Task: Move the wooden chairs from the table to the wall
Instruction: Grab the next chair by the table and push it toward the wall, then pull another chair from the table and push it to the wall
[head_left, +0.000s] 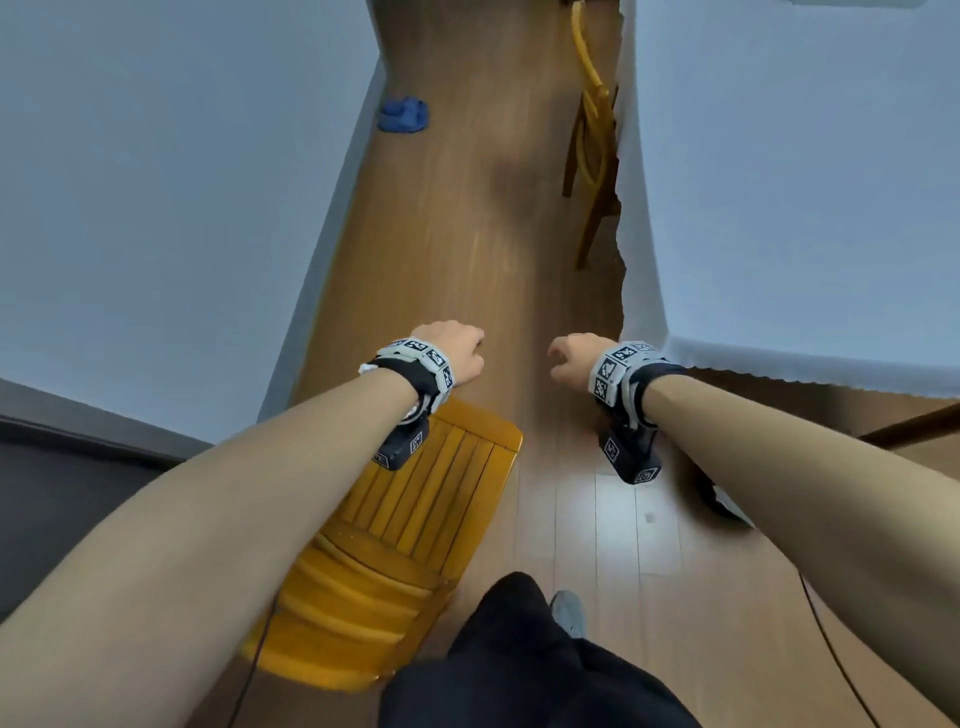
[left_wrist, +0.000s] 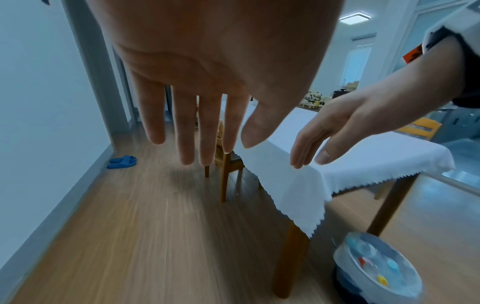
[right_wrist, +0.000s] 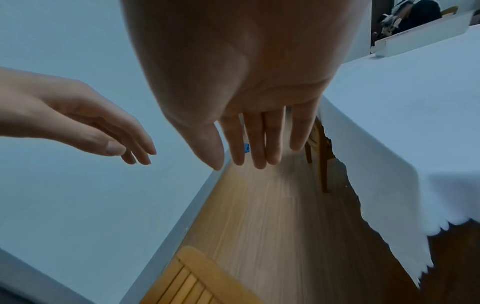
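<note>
A wooden chair (head_left: 415, 525) with a slatted seat stands beside the white wall (head_left: 156, 208), below my left forearm; its seat corner (right_wrist: 192, 281) shows in the right wrist view. A second wooden chair (head_left: 595, 140) is tucked under the table (head_left: 779, 182) farther ahead, and its legs (left_wrist: 224, 170) show in the left wrist view. My left hand (head_left: 457, 345) hangs above the floor with straight fingers (left_wrist: 187, 139) and holds nothing. My right hand (head_left: 571, 358) floats beside the table's near corner, fingers (right_wrist: 259, 139) relaxed and empty.
A white cloth with a scalloped hem covers the table (left_wrist: 298, 185). Blue slippers (head_left: 404, 115) lie by the wall ahead. A lined bin (left_wrist: 376, 269) with rubbish stands near the table leg. A thin cable (head_left: 831, 649) runs over the wood floor.
</note>
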